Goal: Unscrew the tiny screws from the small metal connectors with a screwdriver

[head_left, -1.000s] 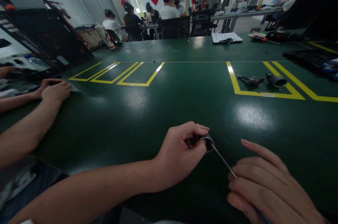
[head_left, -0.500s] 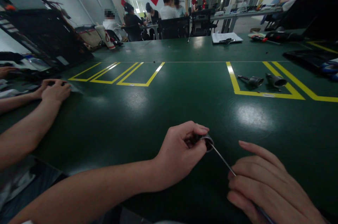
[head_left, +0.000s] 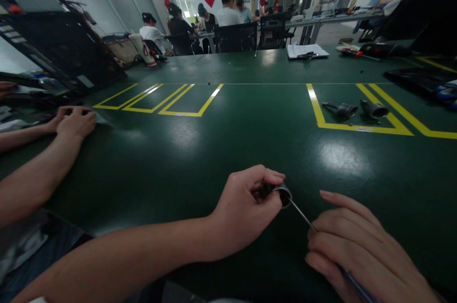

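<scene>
Near the front of the green table (head_left: 153, 151), my left hand (head_left: 250, 212) pinches a small dark metal cup-shaped part (head_left: 284, 194), its round opening turned toward the right. My right hand (head_left: 357, 246) is wrapped round a screwdriver (head_left: 303, 216) with a thin metal shaft, index finger stretched out. The shaft's tip is inside the opening and hidden there. Two similar metal parts, one with a thin stem (head_left: 344, 110) and one wider (head_left: 374, 109), lie inside a yellow taped outline (head_left: 367, 129) at the right.
Another person's hands (head_left: 75, 123) rest at the table's left edge. A clipboard with paper (head_left: 307, 51) lies at the back, and a red-handled tool (head_left: 352, 52) at the back right. More yellow outlines (head_left: 180, 114) mark the left side. A dark tray-like object (head_left: 414, 79) is at the right.
My left hand and the metal part have shifted slightly right. My right hand has moved slightly left and up, with less of the shaft showing between the hands.
</scene>
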The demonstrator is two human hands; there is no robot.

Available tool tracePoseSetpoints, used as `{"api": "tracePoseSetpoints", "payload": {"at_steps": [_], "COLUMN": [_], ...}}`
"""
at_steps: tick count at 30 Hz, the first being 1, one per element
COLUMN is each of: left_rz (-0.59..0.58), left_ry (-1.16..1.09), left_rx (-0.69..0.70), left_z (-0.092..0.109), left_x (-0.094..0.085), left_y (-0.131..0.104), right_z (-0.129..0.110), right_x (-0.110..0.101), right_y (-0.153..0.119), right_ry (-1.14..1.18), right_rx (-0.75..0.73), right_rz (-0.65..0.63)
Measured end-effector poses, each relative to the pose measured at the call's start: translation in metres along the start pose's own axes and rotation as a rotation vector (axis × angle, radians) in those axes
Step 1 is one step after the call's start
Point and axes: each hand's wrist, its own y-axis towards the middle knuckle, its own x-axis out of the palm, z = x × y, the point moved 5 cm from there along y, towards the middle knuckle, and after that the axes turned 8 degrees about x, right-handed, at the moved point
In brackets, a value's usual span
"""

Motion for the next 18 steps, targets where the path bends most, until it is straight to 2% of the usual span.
{"api": "tracePoseSetpoints", "payload": {"at_steps": [6, 12, 15, 18], "left_rz": [0.0, 0.018, -0.011, -0.009], "left_ry": [0.006, -0.111, -0.149, -0.142], "left_rx": [-0.005, -0.086, -0.135, -0.106], "left_z": [0.0, -0.003, -0.005, -0.012], "left_x": [-0.001, -0.009, -0.016, -0.027], "left_y": [0.001, 0.008, 0.019, 0.039], "right_z": [0.0, 0.002, 0.007, 0.019], "right_x": [0.001, -0.001, -0.007, -0.014], "right_y": [0.0, -0.001, -0.001, 0.006], "right_ry": [0.005, 0.037, 0.051, 0.112], "right_rx": [-0.014, 0.02, -0.008, 0.115], "right_rz": [-0.038, 0.047, 0.035, 0.025]}}
